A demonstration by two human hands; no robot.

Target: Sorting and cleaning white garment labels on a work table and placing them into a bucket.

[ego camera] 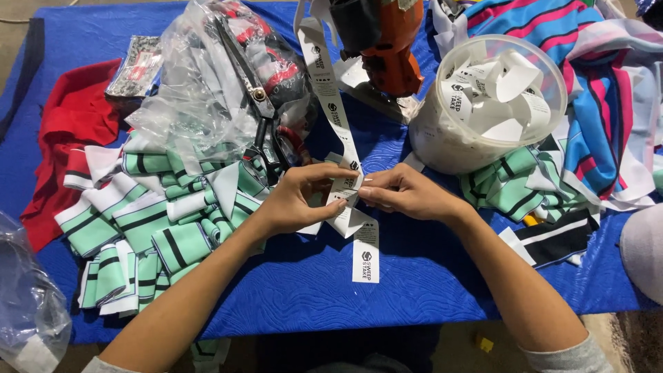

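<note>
Both your hands meet over the middle of the blue quilted counter (387, 290), pinching the long white woven strip of printed garment labels (345, 176). Your left hand (293, 200) has its fingers curled narrow, thumb and fingertips closed on the strip from the left. Your right hand (407, 193) grips the same strip from the right, fingers tight together, touching the left fingertips. The strip runs from the far edge down to your hands, its end hanging toward you. Just left lies a heap of mint-green striped knit collars (152, 228). Far right stands a round translucent plastic tub (442, 141) of cut labels.
</note>
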